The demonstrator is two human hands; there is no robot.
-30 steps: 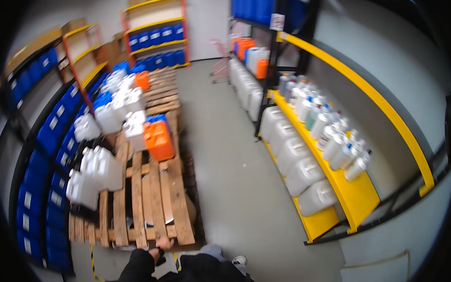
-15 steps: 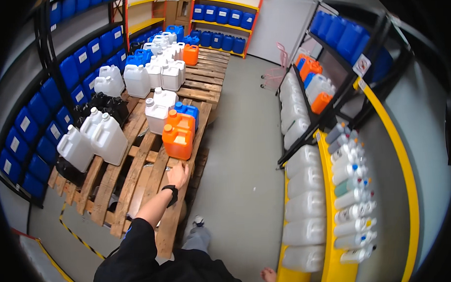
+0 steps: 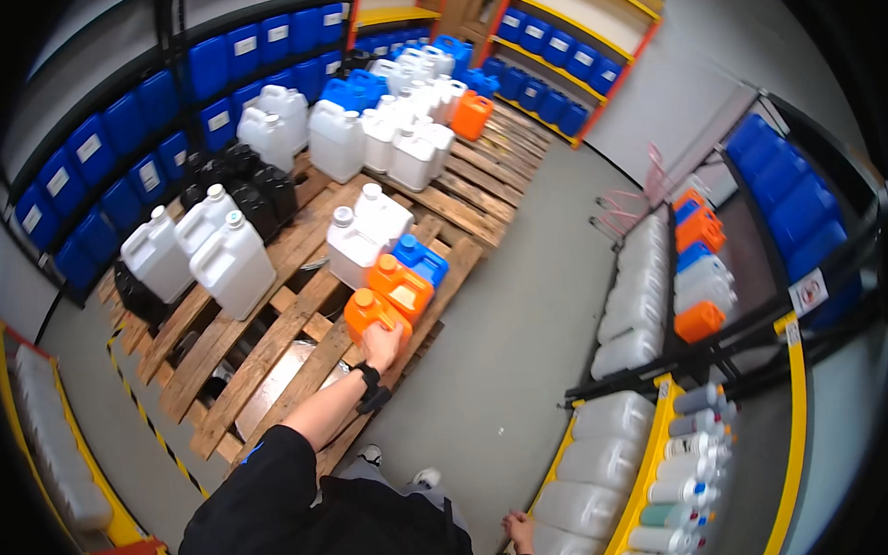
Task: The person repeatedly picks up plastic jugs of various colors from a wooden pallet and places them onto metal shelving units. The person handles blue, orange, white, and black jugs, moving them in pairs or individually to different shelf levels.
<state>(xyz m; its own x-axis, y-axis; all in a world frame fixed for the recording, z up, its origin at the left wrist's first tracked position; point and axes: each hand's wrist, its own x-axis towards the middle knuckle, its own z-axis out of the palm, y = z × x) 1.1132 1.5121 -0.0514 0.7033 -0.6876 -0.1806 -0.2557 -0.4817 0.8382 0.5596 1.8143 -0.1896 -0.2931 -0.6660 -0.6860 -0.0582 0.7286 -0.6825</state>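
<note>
My left hand (image 3: 381, 346), with a black band at its wrist, is at the near side of the closest orange jerrycan (image 3: 366, 310), its fingers curled at the handle and partly hidden. That can stands upright near the right edge of the wooden pallet (image 3: 300, 317). Right behind it are a second orange jerrycan (image 3: 405, 291) and a blue jerrycan (image 3: 422, 262). Two white jerrycans (image 3: 352, 249) stand to their left. Low on the right, my right hand (image 3: 517, 529) hangs beside my body, fingers loosely bent and apart, with nothing seen in it.
More white jerrycans (image 3: 234, 275) and black ones (image 3: 261, 201) stand on the pallets' left side. Shelves of blue jerrycans (image 3: 92, 143) line the left wall. On the right are a yellow rack with bottles (image 3: 681, 489), large translucent containers (image 3: 579, 508) and a pink trolley (image 3: 618, 213).
My left hand has moved forward from the pallet boards onto the near orange jerrycan. The view has turned left, and my right hand has come further into sight.
</note>
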